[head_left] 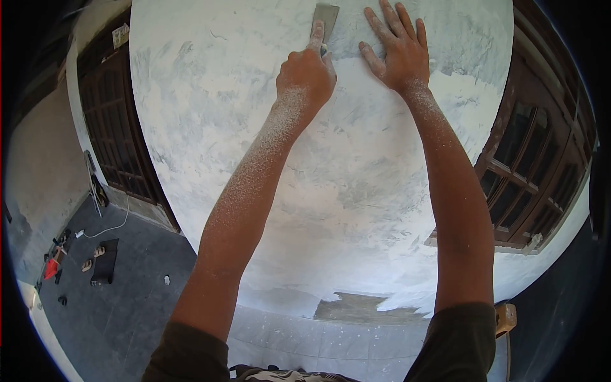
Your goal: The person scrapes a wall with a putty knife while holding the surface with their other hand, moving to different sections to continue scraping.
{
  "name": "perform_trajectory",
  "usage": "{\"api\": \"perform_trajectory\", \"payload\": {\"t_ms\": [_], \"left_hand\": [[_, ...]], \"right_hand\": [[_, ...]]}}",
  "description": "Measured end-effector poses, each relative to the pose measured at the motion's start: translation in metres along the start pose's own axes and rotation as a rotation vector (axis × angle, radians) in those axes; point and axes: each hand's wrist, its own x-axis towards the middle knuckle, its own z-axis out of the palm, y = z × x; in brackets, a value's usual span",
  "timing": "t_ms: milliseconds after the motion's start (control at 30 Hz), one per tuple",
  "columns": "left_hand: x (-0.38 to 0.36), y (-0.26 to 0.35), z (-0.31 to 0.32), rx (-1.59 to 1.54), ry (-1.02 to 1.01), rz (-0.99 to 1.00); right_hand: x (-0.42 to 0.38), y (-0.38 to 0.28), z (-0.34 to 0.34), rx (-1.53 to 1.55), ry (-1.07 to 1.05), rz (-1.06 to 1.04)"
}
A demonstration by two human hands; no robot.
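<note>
My left hand point(306, 75) is closed round the handle of a putty knife point(326, 18), the index finger stretched along its metal blade. The blade lies against the upper part of a wall point(356, 172) coated in patchy white and grey filler. Beside it, my right hand point(401, 54) rests with spread fingers on the same wall and holds nothing. White dust speckles both forearms, most thickly the left. Most of the knife's handle is hidden inside my left fist.
To the left stands a dark wooden door point(118, 121); to the right is a brown window frame point(528, 153). Sandals point(87, 265), a dark mat point(105, 262), a white cable point(111, 229) and a red item point(51, 268) lie on the grey floor. A wooden piece point(506, 319) is at lower right.
</note>
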Motion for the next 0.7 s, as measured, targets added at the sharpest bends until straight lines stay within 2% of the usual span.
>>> {"api": "perform_trajectory", "payload": {"t_ms": [67,333,467,633,700], "left_hand": [[-0.028,-0.005,0.007,-0.032,-0.1,-0.042],[0.028,-0.003,-0.012,-0.023,0.105,0.086],[-0.022,-0.014,0.011,-0.028,0.02,0.03],[0.025,-0.007,-0.001,-0.042,0.069,0.095],[0.039,0.004,-0.018,-0.038,0.011,0.077]], "right_hand": [[-0.001,-0.001,0.002,0.003,0.004,-0.002],[0.0,0.002,0.002,0.002,0.021,-0.006],[-0.002,-0.001,0.0,0.01,0.003,0.005],[0.0,0.001,0.005,0.017,0.021,0.001],[-0.002,0.014,0.026,0.005,0.223,-0.079]]}}
